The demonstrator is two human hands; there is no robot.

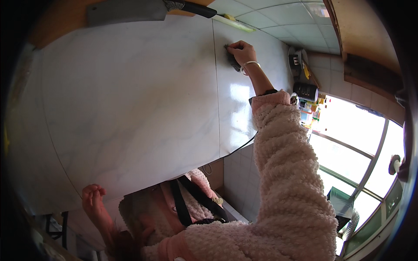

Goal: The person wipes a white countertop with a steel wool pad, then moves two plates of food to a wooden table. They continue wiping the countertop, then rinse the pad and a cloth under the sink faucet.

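My right hand (244,51) reaches across to the far right of a white marbled countertop (130,95). Its fingers are closed on a dark grey, rough-looking pad (233,61), which lies partly under the palm and wrist against the surface; whether it is a scouring pad or a cloth I cannot tell. A white bangle (250,66) circles that wrist, and the fluffy pink sleeve (287,161) is pushed back. Down at the near left edge of the countertop, my left hand (93,200) has its fingers curled in, with nothing visible in them.
A cleaver (126,11) with a black handle lies on a wooden board (52,32) at the far left. Behind the countertop runs a tiled wall (283,17). A black container (305,91) and small bottles stand at the right, near the window (348,126). A black cord (241,147) crosses the near edge.
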